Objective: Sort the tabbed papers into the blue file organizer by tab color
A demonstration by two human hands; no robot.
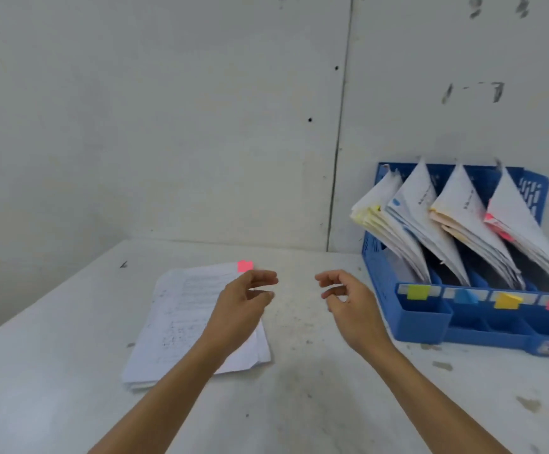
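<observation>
White table [299, 404], surface scuffed, with dark smudges toward the right side. Behind it a white panelled wall [168, 126] with one vertical seam [342, 109], small dark holes, and faint grey marks upper right.

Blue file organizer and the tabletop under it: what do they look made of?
Blue file organizer: looks like moulded plastic, semi-matt; slotted vent walls and rounded one-piece corners point to that. Tabletop: a hard, smooth white surface, perhaps laminate or painted board; scuffs and dark chipped spots show, core hidden.
</observation>
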